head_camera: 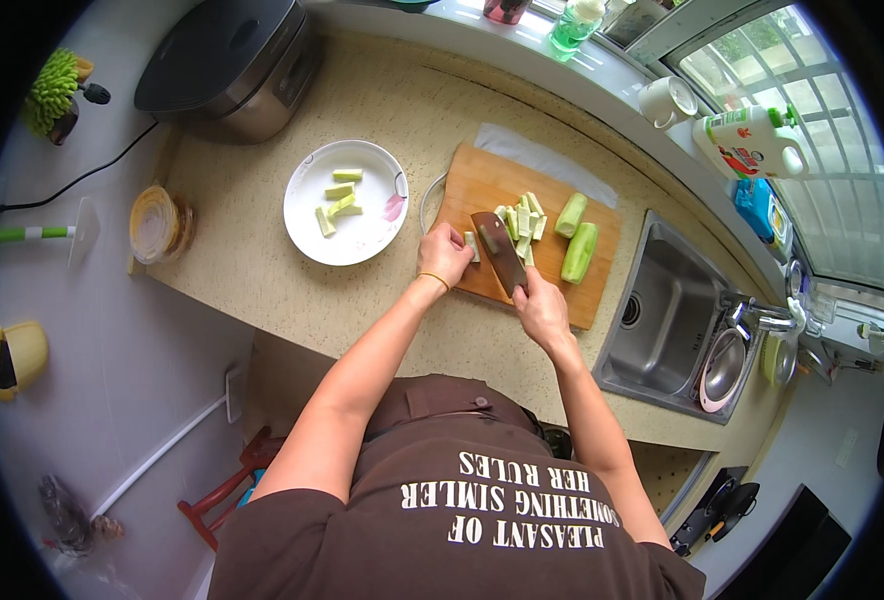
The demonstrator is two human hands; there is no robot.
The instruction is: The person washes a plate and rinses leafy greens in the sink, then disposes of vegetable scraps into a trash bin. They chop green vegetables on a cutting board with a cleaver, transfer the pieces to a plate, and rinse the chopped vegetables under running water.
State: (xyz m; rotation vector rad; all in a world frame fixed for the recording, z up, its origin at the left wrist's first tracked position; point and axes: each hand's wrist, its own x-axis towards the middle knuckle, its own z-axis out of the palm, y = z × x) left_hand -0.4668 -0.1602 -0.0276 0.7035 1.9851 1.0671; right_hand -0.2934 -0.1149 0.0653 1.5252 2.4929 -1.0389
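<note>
My right hand [543, 306] is closed round the handle of a broad kitchen knife [500, 251], whose blade lies over the wooden cutting board [468, 176]. At the board's left edge, my left hand [444, 253] holds a small pale-green piece of peeled vegetable [472, 246] between its fingertips. Cut sticks of the same vegetable [529, 217] are heaped just beyond the blade, partly hidden by it. Two larger peeled chunks [580, 253] rest on the board's right side. To the left, a white plate [314, 180] bears several cut sticks [340, 191].
A rice cooker [220, 67] stands at the back left, with stacked plastic tubs [155, 225] near the counter's left edge. A white cloth [509, 142] shows behind the board. On the right is a steel sink [655, 337]; bottles and a white mug [667, 101] line the windowsill.
</note>
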